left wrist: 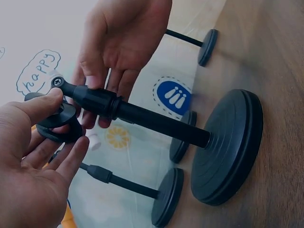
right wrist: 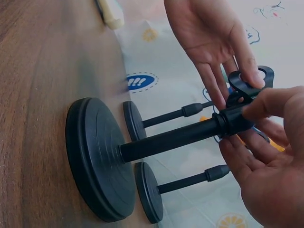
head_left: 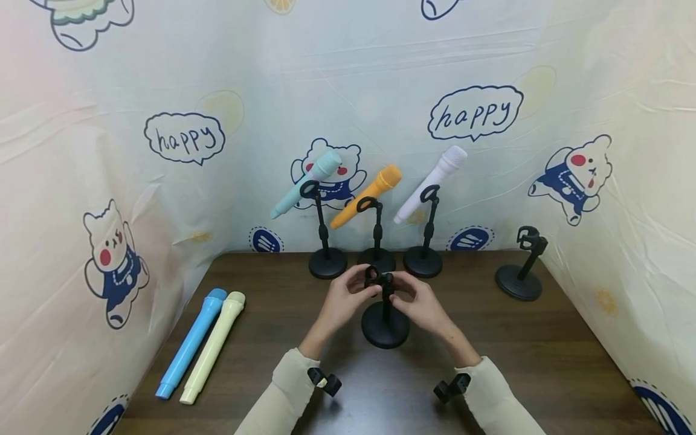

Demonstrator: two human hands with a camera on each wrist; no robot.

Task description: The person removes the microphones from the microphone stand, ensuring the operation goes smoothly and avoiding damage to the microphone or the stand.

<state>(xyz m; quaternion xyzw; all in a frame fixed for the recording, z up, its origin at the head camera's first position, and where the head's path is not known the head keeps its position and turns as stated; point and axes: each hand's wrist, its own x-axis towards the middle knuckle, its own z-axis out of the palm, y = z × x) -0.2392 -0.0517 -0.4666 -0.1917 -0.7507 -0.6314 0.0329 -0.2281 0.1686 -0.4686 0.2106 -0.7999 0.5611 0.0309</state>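
Observation:
A black microphone stand (head_left: 385,326) with a round base is upright on the table between both hands. My left hand (head_left: 348,295) pinches the clip (left wrist: 61,121) at its top, thumb on one side and fingers on the other. With thumb and fingers, my right hand (head_left: 420,304) grips the collar (right wrist: 232,119) at the upper end of the pole. Behind it stand three more stands, bearing a mint microphone (head_left: 309,182), an orange microphone (head_left: 367,196) and a lilac microphone (head_left: 431,183), all tilted.
Side by side at the left of the table (head_left: 272,338) lie a blue microphone (head_left: 191,344) and a pale yellow microphone (head_left: 213,347). At the back right is another stand (head_left: 519,281) with no microphone in its clip. A printed cloth (head_left: 348,72) hangs behind and at both sides.

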